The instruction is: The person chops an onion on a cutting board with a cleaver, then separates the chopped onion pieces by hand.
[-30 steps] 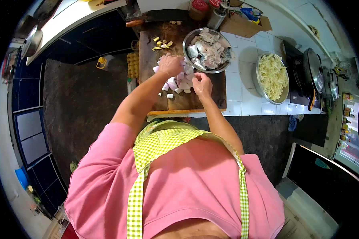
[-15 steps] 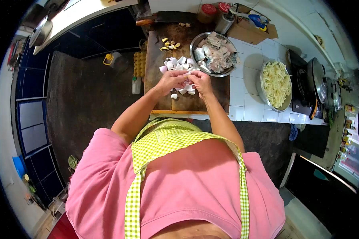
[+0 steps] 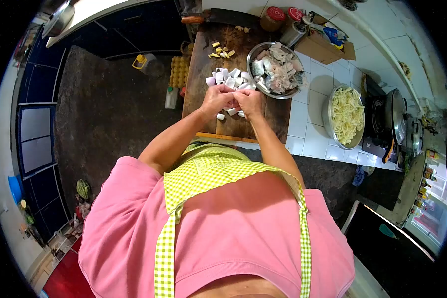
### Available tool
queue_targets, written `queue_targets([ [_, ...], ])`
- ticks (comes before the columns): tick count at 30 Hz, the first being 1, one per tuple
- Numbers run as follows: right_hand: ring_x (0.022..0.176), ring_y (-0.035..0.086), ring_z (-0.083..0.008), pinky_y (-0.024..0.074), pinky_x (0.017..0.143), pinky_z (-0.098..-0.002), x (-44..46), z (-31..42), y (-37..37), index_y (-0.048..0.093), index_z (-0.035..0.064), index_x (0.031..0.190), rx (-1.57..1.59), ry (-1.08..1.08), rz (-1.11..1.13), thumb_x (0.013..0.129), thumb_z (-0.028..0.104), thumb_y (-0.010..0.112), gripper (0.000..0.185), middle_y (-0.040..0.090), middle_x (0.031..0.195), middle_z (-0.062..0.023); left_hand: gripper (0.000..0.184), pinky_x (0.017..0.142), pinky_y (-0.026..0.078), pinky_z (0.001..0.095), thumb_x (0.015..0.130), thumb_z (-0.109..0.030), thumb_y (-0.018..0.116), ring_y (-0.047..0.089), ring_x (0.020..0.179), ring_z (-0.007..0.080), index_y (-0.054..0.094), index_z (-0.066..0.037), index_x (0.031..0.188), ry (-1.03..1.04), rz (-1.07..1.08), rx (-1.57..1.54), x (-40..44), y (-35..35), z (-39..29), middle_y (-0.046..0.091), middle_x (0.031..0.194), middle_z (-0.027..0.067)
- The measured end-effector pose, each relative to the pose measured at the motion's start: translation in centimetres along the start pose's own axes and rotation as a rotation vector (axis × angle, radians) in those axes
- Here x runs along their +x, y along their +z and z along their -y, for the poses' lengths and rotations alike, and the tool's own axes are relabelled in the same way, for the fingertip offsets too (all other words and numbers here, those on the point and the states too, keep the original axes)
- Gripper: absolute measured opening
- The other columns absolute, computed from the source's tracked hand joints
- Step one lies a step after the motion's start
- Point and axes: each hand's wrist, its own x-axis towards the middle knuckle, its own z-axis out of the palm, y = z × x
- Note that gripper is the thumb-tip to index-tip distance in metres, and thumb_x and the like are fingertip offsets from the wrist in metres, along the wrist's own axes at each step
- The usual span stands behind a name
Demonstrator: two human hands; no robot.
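My left hand (image 3: 216,101) and my right hand (image 3: 249,102) meet over a wooden cutting board (image 3: 265,124), fingertips pinched together. Between them is a small pale piece, apparently onion, mostly hidden by the fingers. White and pale purple onion pieces (image 3: 229,75) lie heaped just beyond my hands, with a few loose ones nearer me. Yellow ginger-like pieces (image 3: 221,52) sit farther up the board. At the board's right, a metal bowl (image 3: 277,96) holds cut fish (image 3: 278,69).
A cleaver (image 3: 228,17) lies across the board's far end, near red-lidded jars (image 3: 272,19) and a cardboard box (image 3: 328,48). On the white tiles stands a bowl of pale shreds (image 3: 347,114), beside a stove with a lidded pan (image 3: 396,116). An egg tray (image 3: 179,72) is left.
The view has shifted slightly, so the board and bowls appear a little farther right. My hands stay together over the board, fingers drawn closer around the small piece.
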Motion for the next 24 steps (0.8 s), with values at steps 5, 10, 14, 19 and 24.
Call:
queue_targets([
  [5,0.051,0.058,-0.01,0.0449,0.041,-0.0219,0.3,0.4,0.2,0.065,-0.001,0.082,0.079,0.055,0.159,0.073,0.018,0.063,0.021,0.062,0.066,-0.0067,0.024,0.053,0.046,0.023,0.074,-0.007,0.062,0.057,0.059,0.0117,0.058,0.007,0.093,-0.014,-0.099,-0.005,-0.5,-1.3,-0.2,0.06,0.074,0.0083],
  [10,0.053,0.057,-0.0098,0.0435,0.042,-0.0224,4.4,5.0,0.9,0.062,-0.001,0.081,0.17,0.047,0.098,0.081,0.015,0.057,0.017,0.062,0.068,-0.0071,0.023,0.053,0.049,0.0228,0.079,-0.007,0.059,0.057,0.06,0.0119,0.057,0.006,0.098,-0.206,-0.187,-0.073,-2.0,-4.9,-0.7,0.061,0.078,0.009],
  [14,0.065,0.06,-0.0172,0.0488,0.054,-0.0266,11.8,8.1,5.5,0.058,0.005,0.089,0.588,0.356,0.282,0.083,0.019,0.058,0.015,0.061,0.077,-0.0069,0.015,0.053,0.048,0.0221,0.082,-0.008,0.058,0.057,0.059,0.0117,0.059,0.005,0.091,-0.206,-0.167,-0.182,-2.3,-7.6,1.2,0.061,0.073,0.0084],
  [19,0.087,0.05,-0.0263,0.0463,0.071,-0.0399,25.0,8.4,12.8,0.037,0.0036,0.118,0.959,0.565,-0.051,0.083,0.029,0.057,0.048,0.048,0.109,-0.0146,0.019,0.059,0.05,0.0229,0.082,-0.011,0.058,0.058,0.066,0.0134,0.056,0.003,0.095,-0.239,-0.122,-0.276,-4.1,-9.9,1.3,0.061,0.079,0.0095],
  [24,0.102,0.048,-0.0307,0.0414,0.086,-0.0459,28.7,11.6,14.4,0.041,0.0039,0.118,1.129,0.624,-0.313,0.086,0.03,0.055,0.043,0.046,0.116,-0.0154,0.017,0.06,0.049,0.0226,0.082,-0.009,0.06,0.059,0.067,0.0122,0.056,0.003,0.093,-0.274,-0.094,-0.278,-4.8,-11.8,0.2,0.061,0.08,0.0086],
])
